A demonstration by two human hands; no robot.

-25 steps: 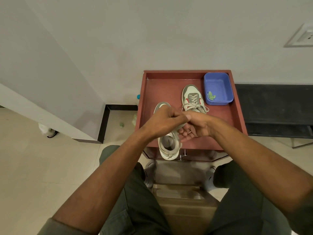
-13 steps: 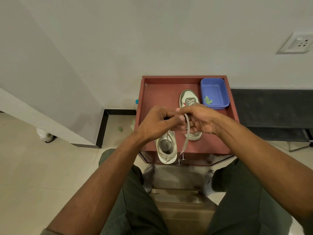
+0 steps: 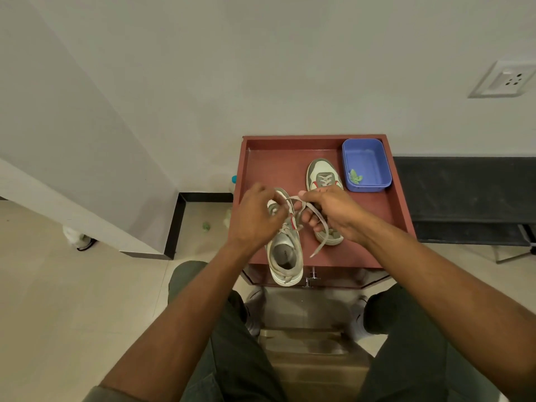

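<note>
A white and grey sneaker (image 3: 285,256) lies on the red-brown tabletop (image 3: 275,166), its heel over the front edge. Its pale lace (image 3: 319,224) runs between both hands above the shoe. My left hand (image 3: 255,216) hovers over the shoe's front and pinches one strand of the lace. My right hand (image 3: 330,211) grips the other strand, whose loose end hangs down toward the table. A second matching sneaker (image 3: 322,175) lies farther back, partly hidden by my right hand.
A blue plastic tub (image 3: 367,165) with a small green scrap inside stands at the table's back right corner. The table has a raised rim and stands against a white wall. My knees flank a low step below. A dark bench (image 3: 464,192) lies to the right.
My hands have moved apart, drawing the lace out between them. The near sneaker's toe is uncovered and the lace end hangs lower on the right.
</note>
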